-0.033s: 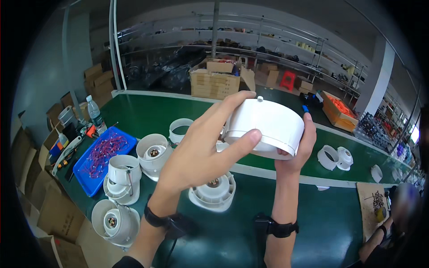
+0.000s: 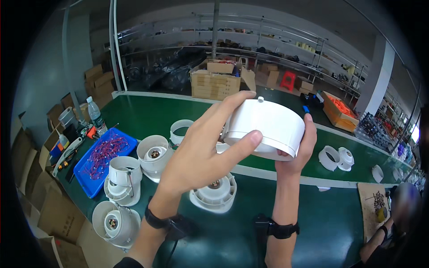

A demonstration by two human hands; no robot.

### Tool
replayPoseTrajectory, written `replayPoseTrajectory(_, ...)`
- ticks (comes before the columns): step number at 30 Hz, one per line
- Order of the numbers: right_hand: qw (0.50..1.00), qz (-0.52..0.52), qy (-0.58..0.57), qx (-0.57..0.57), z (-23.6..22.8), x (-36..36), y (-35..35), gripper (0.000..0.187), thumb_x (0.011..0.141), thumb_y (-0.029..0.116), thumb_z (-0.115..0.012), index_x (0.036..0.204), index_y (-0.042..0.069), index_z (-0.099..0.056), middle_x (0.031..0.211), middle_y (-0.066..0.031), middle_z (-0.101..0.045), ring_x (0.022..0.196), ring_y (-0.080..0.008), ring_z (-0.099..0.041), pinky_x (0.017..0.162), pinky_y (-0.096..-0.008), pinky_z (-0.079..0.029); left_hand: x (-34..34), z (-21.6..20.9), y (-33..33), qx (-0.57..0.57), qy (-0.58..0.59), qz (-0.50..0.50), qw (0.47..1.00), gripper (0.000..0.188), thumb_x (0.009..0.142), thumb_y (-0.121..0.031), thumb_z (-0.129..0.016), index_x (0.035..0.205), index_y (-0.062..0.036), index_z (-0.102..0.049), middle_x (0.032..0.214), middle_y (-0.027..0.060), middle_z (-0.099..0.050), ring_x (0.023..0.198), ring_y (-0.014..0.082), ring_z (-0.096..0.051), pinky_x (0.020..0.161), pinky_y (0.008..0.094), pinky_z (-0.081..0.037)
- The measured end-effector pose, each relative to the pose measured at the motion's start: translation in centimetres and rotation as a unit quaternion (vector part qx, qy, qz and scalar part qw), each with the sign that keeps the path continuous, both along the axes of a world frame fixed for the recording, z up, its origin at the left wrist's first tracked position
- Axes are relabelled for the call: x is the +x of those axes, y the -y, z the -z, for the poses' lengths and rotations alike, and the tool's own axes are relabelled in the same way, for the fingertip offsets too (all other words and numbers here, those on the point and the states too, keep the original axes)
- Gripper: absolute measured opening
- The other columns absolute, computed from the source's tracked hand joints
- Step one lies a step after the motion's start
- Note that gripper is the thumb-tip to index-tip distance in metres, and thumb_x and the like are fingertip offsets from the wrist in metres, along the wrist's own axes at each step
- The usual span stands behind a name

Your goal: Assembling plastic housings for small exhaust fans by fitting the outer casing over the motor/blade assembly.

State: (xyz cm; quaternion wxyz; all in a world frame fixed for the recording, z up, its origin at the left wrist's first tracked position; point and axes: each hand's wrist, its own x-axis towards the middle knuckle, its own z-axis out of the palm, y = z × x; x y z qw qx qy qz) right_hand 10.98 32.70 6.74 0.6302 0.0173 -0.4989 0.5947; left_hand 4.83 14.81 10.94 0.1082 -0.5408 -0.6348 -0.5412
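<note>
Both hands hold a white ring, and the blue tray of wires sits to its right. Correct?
Not quite: the blue tray of wires sits left of the white ring, as the head view shows. The left hand and right hand do hold that ring.

Clear plastic bottle (image 2: pixel 95 114) at left, open cardboard box (image 2: pixel 214 85), red stool (image 2: pixel 288 77), orange pieces (image 2: pixel 340 106) in a carton (image 2: pixel 333 115)

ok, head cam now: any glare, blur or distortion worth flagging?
Head view: fisheye bows the edges of the green workbench and blacks out the corners; head view: white cylindrical housing in hand looks bright, with little shading, while black plastic behind sinks into dimness; head view: co-worker's head at right is blurred; faint sheen on the near benchtop.
</note>
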Motion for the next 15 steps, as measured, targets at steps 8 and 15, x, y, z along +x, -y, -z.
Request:
replayPoseTrajectory(8,0.956,-0.07,0.197,0.207,-2.0,3.0,-0.4,0.042,0.105,0.028,-0.038,0.124,-0.004,-0.058,0.095,-0.0069,-0.061,0.087,-0.0126,-0.056,0.075,-0.0256,-0.043,-1.2,-1.0,1.4,0.008,0.053,0.001,0.999,0.068,0.079,-0.037,-0.069,0.138,-0.0069,-0.052,0.124,0.0153,-0.059,0.11,0.0281,-0.061,0.086,0.038,-0.052)
replayPoseTrajectory(15,0.945,0.029,0.202,0.257,-3.9,3.9,3.2,0.038,0.1,0.018,-0.054,0.072,-0.006,-0.062,0.06,-0.0005,-0.051,0.058,-0.0051,-0.041,0.05,-0.0263,-0.031,-2.2,0.3,0.2,0.046,-0.225,-0.056,0.972,0.068,0.059,-0.019,-0.082,0.124,-0.0102,-0.065,0.122,0.0144,-0.056,0.108,0.0285,-0.058,0.088,0.0378,-0.049)
